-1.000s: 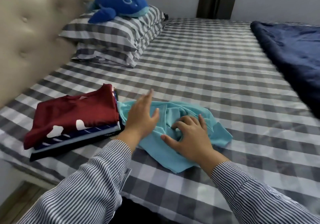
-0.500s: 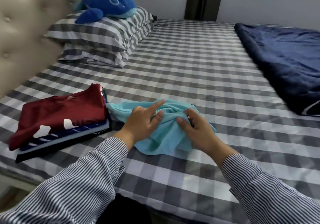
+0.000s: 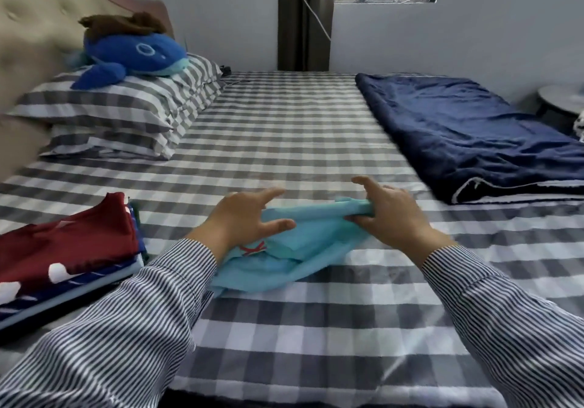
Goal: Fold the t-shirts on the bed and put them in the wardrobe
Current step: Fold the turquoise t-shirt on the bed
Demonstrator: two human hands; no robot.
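Crumpled light-blue cotton t-shirt stretched crosswise near bed's front edge; left hand pinching one end, right hand gripping the other.

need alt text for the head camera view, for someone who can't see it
Two hands in striped sleeves, left hand and right hand, hold a crumpled light blue t-shirt over a grey checked bed. A stack of folded shirts lies to the left, with pillows, a blue plush whale and a navy blanket beyond.
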